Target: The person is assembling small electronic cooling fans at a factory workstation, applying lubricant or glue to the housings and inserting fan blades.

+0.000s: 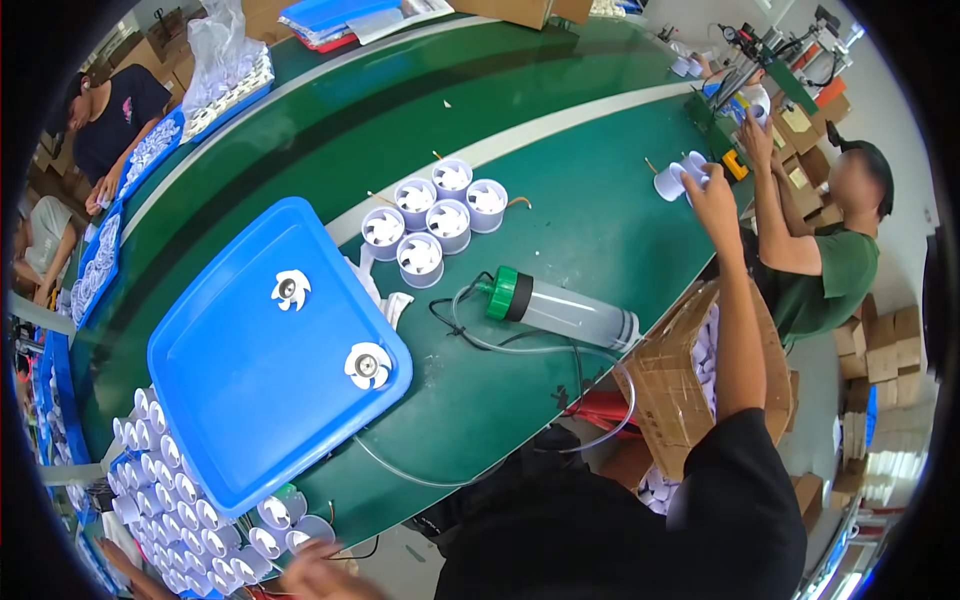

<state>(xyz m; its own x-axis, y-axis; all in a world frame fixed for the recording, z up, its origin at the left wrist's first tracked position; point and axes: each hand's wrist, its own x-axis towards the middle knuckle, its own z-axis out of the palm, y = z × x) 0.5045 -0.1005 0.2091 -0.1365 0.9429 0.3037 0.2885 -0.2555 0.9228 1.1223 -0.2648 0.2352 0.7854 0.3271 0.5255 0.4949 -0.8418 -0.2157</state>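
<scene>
My right hand reaches to the far right edge of the table, its fingers closed round white plastic cups with a thin wire sticking up. At the lower left, my left hand is smeared by motion beside several white cups with fan wheels inside; its fingers cannot be made out. A blue tray lies left of the middle, bearing two loose white fan wheels. Beyond its right edge stands a cluster of white cups with fan wheels, some with wires.
A clear cylinder with a green cap and tubing lies mid-table. Many cups crowd the left. A cardboard box of white parts stands by the table's near edge. A co-worker in green works at the right beside a press.
</scene>
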